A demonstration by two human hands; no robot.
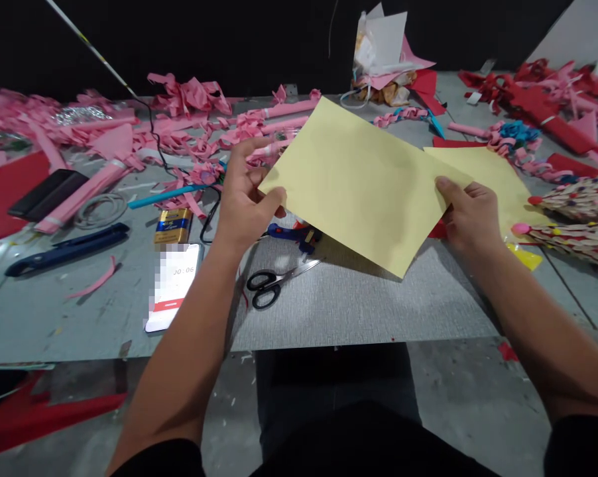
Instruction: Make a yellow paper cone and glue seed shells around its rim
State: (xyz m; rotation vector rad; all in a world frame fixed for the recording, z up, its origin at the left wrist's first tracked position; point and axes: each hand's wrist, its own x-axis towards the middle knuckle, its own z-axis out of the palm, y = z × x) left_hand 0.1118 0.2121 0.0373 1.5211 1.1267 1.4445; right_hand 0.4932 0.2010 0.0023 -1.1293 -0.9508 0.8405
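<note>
A sheet of yellow paper (358, 185) is held up, tilted, above the table between my two hands. My left hand (252, 192) pinches its left corner between thumb and fingers. At the right edge my right hand (468, 209) grips it with the thumb on top. Below the sheet lie black-handled scissors (265, 288), their blades partly hidden by the paper. A blue glue gun (294, 233) rests just behind them. Another yellow sheet (488, 172) lies on red paper beyond my right hand.
Left of my arm are a phone (172, 288), a gold-and-blue box (172, 226) and a dark blue stapler-like tool (70, 248). Pink paper scraps (189, 96) heap along the back. Decorated cones (572, 235) stand out at right. The table's front edge (358, 344) is near my lap.
</note>
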